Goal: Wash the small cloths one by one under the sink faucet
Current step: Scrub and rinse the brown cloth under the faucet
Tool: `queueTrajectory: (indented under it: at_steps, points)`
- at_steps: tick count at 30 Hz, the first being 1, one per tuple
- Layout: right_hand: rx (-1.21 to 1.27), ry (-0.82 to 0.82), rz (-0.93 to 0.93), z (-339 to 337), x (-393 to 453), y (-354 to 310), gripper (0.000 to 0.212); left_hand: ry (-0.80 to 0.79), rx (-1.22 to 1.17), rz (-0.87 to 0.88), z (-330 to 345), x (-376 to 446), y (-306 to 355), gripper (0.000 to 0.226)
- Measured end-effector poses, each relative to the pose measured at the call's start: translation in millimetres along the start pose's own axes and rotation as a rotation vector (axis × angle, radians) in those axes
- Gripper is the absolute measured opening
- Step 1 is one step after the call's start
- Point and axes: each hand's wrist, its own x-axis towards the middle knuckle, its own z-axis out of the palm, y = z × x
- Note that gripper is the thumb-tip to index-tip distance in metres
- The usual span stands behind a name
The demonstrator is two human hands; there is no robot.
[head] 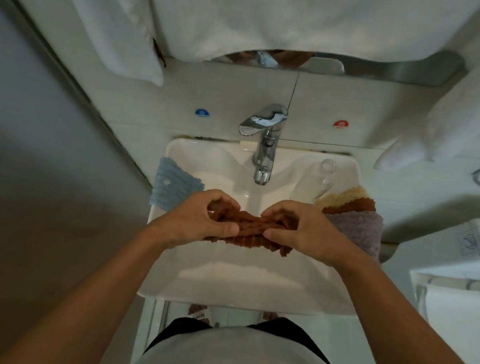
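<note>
Lying draped on the sink's [174, 153] left rim: blue cloth [174, 183], apart from the wash. Gripping the brown cloth [248, 234] from either end over the basin, just in front of the faucet [263, 154]: left hand [205, 218] and right hand [302, 233], fingers curled round its bunched folds, wrists level, forearms converging. No running water visible. Best rubbed fold against fold, kept low under the spout. Stacked on the right rim: cream, rust and purple cloths [351, 220].
</note>
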Motion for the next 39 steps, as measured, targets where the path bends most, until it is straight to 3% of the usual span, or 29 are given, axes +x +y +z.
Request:
queueTrajectory:
  at_steps: [3, 8, 11, 13, 15, 17, 21, 24, 29, 32, 36, 39]
  points:
    - [-0.036, 0.012, -0.048, -8, -7, -6, 0.023, 0.174, 0.036, 0.031, 1, -4, 7, 0.019]
    - [-0.043, 0.056, -0.104, -9, -14, -8, 0.039, 0.424, -0.115, 0.053, 16, -11, 17, 0.014]
    - [0.050, -0.033, -0.040, -1, -18, -12, 0.047, 0.401, -0.322, 0.057, 26, -18, 27, 0.014]
    - [0.133, -0.020, 0.011, 7, -16, -16, 0.033, 0.364, -0.346, 0.077, 30, -22, 34, 0.012]
    - [-0.008, 0.113, -0.090, 13, -12, -17, 0.015, 0.369, -0.322, 0.097, 31, -22, 39, 0.009]
    - [-0.177, 0.233, -0.200, 17, -7, -17, 0.014, 0.406, -0.302, 0.109, 29, -22, 42, 0.005]
    - [-0.195, 0.313, -0.227, 6, -6, -18, 0.011, 0.399, -0.297, 0.099, 17, -24, 41, 0.011]
    - [-0.228, 0.236, -0.156, -7, -8, -15, 0.003, 0.423, -0.410, 0.093, 10, -24, 36, 0.019]
    - [-0.437, 0.080, -0.025, -22, -10, -8, 0.012, 0.490, -0.533, 0.074, 12, -28, 25, 0.035]
    - [-0.362, 0.093, -0.024, -25, -14, -5, 0.020, 0.501, -0.537, 0.067, 14, -29, 22, 0.039]
    - [-0.169, 0.188, -0.040, -34, -25, -3, 0.020, 0.417, -0.374, 0.038, 5, -28, 20, 0.022]
    - [-0.023, 0.273, -0.116, -35, -36, -8, 0.020, 0.349, -0.390, -0.003, 4, -26, 22, 0.015]
